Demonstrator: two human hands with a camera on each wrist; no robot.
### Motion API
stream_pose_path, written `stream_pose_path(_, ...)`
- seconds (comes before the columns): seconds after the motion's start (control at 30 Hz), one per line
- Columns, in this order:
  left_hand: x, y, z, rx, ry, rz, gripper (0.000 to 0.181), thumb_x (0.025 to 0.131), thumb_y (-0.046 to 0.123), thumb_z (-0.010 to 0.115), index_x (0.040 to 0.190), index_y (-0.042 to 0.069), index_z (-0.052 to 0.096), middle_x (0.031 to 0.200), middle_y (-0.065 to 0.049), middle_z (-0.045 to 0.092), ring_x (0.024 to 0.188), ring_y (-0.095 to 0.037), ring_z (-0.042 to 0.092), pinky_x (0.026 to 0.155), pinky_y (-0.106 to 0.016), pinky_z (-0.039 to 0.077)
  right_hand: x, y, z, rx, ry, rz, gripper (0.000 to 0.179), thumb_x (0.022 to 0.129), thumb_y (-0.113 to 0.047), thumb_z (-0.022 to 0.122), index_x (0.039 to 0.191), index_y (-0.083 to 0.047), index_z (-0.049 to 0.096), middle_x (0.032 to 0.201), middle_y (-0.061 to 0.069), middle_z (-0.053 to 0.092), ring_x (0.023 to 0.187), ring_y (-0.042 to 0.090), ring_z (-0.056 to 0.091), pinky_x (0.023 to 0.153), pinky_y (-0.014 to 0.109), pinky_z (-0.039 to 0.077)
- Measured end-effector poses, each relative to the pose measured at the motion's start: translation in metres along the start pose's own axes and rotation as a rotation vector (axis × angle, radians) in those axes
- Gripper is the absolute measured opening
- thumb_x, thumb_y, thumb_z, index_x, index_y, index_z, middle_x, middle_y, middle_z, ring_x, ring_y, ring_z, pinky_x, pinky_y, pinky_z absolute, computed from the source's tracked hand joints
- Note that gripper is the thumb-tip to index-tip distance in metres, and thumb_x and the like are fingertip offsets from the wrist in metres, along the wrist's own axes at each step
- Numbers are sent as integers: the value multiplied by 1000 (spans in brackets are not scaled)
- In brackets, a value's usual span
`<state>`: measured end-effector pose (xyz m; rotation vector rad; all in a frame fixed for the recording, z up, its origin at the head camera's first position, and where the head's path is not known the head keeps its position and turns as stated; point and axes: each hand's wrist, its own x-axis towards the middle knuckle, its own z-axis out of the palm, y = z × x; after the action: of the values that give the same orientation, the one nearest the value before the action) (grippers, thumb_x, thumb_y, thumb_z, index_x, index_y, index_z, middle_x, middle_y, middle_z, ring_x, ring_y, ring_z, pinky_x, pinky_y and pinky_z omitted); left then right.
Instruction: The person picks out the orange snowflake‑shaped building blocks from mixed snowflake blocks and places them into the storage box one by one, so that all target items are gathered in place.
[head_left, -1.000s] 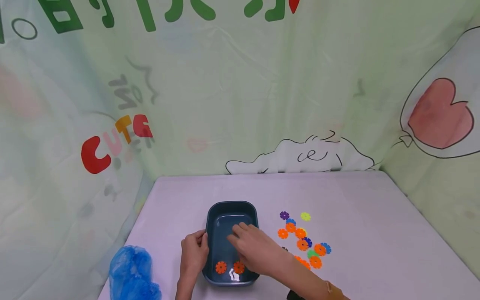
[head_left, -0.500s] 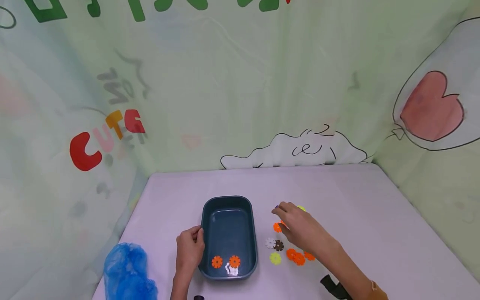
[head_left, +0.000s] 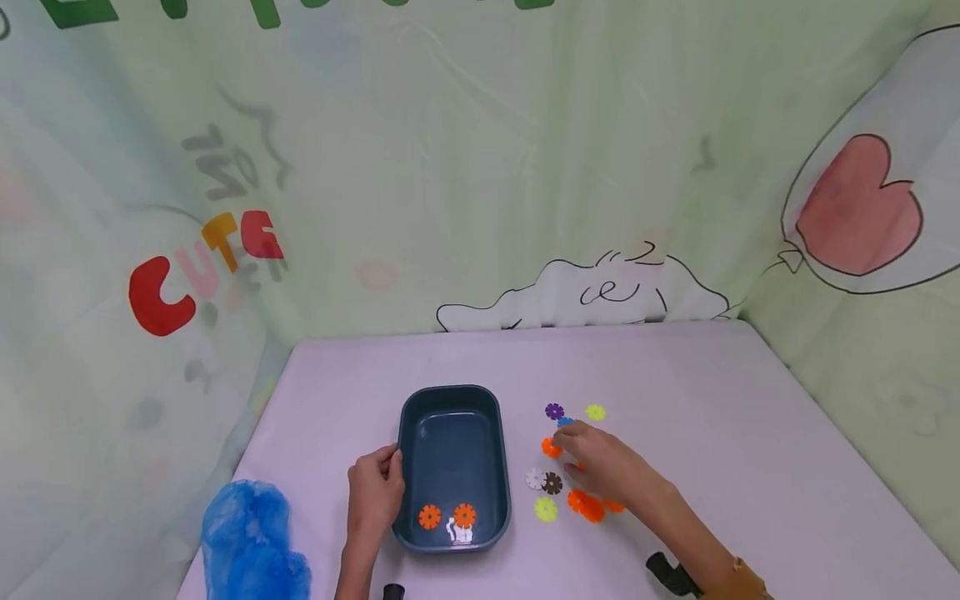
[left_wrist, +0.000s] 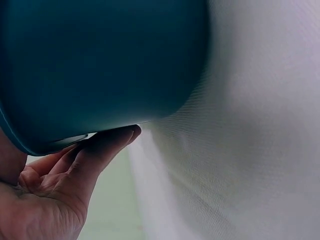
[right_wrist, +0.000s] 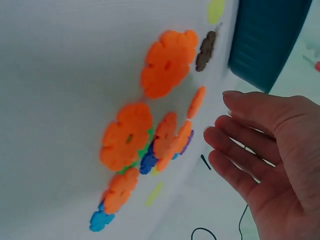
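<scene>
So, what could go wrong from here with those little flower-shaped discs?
The overlapping orange discs lie close to the right grip, so picking one up might drag or scatter its neighbours. The left grip holds the dark blue tray by one side only, so a tug could perhaps tip it and slide the loose pair of discs inside.

Crumpled blue bundle [head_left: 251, 537] at left edge of pale table [head_left: 675, 383]; green-tinted cloth backdrop [head_left: 390, 183] behind, printed with red heart [head_left: 858, 212] (inside outlined balloon [head_left: 926, 100]) and coloured letters [head_left: 222, 243]
</scene>
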<state>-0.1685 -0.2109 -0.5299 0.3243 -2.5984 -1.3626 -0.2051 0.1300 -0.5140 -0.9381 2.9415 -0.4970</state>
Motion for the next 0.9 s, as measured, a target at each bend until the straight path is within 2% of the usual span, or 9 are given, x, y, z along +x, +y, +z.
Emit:
stream_pose_path(0.2, 2, 2, -1, 3, -11, -17, 31, 107, 4, 63, 132, -13, 69, 102, -23, 80, 77, -19, 71, 68, -29, 64, 4, 0, 6, -1, -13, -11, 40, 90, 1, 85, 128, 6, 74, 127, 20, 75, 120, 39, 70, 94, 45, 63)
stream_pose_path(0.37, 1, 2, -1, 2, -18, -25, 31, 108, 5, 63, 132, -13, 69, 102, -22, 80, 76, -17, 70, 67, -28, 63, 9, 2, 8, -4, -8, -48, 37, 90, 3, 84, 126, 6, 76, 126, 20, 76, 121, 40, 71, 97, 46, 61)
stream_pose_path(0.6, 1, 3, -2, 2, -16, -29, 31, 108, 5, 63, 132, -13, 69, 105, -24, 79, 79, -19, 72, 69, -30, 64, 17, 6, 15, -21, -52, -22, 37, 90, 3, 83, 126, 3, 77, 126, 19, 76, 123, 39, 71, 98, 45, 61)
stream_pose_path(0.77, 2, 0, 0, 2, -8, -23, 30, 108, 5, 63, 131, -13, 70, 105, -23, 80, 78, -20, 73, 68, -29, 64, 20, 8, 17, -27, -70, -17, 36, 90, 3, 82, 126, 2, 78, 125, 19, 77, 122, 39, 72, 97, 45, 61)
stream_pose_path(0.9, 2, 1, 0, -7, -18, -28, 30, 108, 4, 63, 131, -13, 70, 104, -23, 80, 77, -19, 72, 67, -27, 63, 22, 9, 18, -44, -56, -42, 35, 88, 2, 84, 123, 1, 79, 120, 18, 79, 116, 37, 74, 93, 42, 63)
